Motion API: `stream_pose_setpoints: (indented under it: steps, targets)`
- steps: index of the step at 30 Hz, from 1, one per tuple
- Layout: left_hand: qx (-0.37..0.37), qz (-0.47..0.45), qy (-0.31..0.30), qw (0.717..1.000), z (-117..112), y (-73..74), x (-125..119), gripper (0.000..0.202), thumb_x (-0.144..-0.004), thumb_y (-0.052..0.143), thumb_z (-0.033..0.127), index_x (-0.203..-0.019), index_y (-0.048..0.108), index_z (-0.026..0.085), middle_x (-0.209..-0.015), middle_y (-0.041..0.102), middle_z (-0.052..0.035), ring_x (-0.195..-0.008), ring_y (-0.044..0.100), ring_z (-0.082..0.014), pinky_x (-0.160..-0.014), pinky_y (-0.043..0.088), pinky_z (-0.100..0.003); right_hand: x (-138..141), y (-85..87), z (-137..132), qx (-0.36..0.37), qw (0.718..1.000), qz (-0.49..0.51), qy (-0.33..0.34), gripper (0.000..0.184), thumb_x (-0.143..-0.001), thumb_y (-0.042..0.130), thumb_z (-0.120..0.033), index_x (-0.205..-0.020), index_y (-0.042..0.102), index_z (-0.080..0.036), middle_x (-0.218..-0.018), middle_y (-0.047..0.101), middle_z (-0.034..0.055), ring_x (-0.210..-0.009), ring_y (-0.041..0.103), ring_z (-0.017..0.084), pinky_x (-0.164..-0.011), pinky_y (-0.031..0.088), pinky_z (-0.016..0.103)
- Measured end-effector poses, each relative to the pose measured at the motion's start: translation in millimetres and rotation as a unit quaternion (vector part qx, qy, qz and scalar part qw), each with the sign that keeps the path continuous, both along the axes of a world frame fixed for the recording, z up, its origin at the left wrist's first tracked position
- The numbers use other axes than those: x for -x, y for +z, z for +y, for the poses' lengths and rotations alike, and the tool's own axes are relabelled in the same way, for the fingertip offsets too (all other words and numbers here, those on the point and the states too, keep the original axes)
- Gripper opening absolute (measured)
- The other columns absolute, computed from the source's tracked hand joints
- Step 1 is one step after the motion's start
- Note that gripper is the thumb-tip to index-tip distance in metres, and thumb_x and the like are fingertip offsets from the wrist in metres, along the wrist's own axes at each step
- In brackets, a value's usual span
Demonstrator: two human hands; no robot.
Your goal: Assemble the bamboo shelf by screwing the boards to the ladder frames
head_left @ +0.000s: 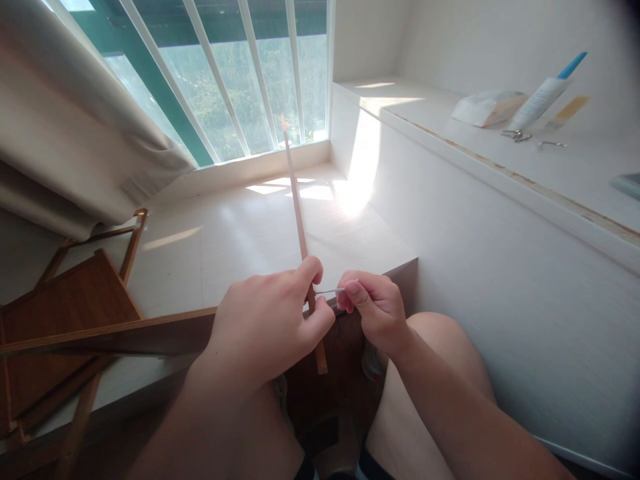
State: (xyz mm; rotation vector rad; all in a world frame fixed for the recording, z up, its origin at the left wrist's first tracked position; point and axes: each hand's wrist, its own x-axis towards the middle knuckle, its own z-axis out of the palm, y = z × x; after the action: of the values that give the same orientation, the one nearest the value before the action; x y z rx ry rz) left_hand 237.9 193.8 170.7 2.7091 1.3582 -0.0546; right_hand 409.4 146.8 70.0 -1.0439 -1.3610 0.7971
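Note:
My left hand (270, 320) grips a long, narrow wooden strip (299, 213) between thumb and fingers. The strip stretches from near my knees toward the window, its far end lying over the pale platform. In my right hand (373, 303), pinched between thumb and fingers, is a thin metal rod (330, 291) that looks like a hex key. Its tip meets the strip's side between my left thumb and forefinger; the exact contact point is partly hidden by my fingers.
A wooden panel (75, 293) and frame parts lie at left, below a curtain (75, 120). On the right ledge (415, 110) are a white tube with a blue tip (543, 100), a plastic packet (487, 108), small metal pieces (516, 135) and a bent metal key (553, 144).

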Motion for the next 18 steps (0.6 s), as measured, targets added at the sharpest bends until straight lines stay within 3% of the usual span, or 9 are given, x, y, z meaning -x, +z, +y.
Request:
stream_pose_setpoints:
  steps: [6,13,18]
  targets:
    - [-0.003,0.003,0.002,1.0,0.1,-0.1,-0.5,0.014,-0.092,0.041,0.042,-0.098,0.048,0.031,-0.073,0.07,0.0066,-0.063,0.064,-0.0232,-0.053,0.021,-0.031,0.3,-0.1,0.2,0.025,0.999,0.031,0.023,0.045,-0.103,0.047,-0.04,-0.064,0.052,-0.018,-0.063,0.052,0.0006,-0.061,0.048,0.014,-0.061,0.037,0.031]
    - [-0.005,-0.002,-0.001,1.0,0.6,-0.8,-0.6,0.013,-0.092,0.042,0.042,-0.096,0.047,0.031,-0.07,0.069,0.0073,-0.061,0.064,-0.0233,-0.052,0.02,-0.03,0.2,-5.5,1.3,0.031,0.992,0.086,0.092,0.043,-0.104,0.042,-0.043,-0.076,0.063,-0.017,-0.069,0.054,0.0028,-0.063,0.049,0.016,-0.061,0.038,0.033]
    - [-0.004,-0.006,-0.001,1.0,0.6,-1.7,0.3,0.012,-0.091,0.043,0.042,-0.095,0.047,0.031,-0.071,0.069,0.0082,-0.061,0.063,-0.0232,-0.052,0.02,-0.03,0.4,-9.4,2.7,0.028,0.988,0.113,0.103,0.04,-0.104,0.041,-0.041,-0.082,0.065,-0.017,-0.071,0.056,0.0032,-0.065,0.049,0.016,-0.059,0.038,0.032]
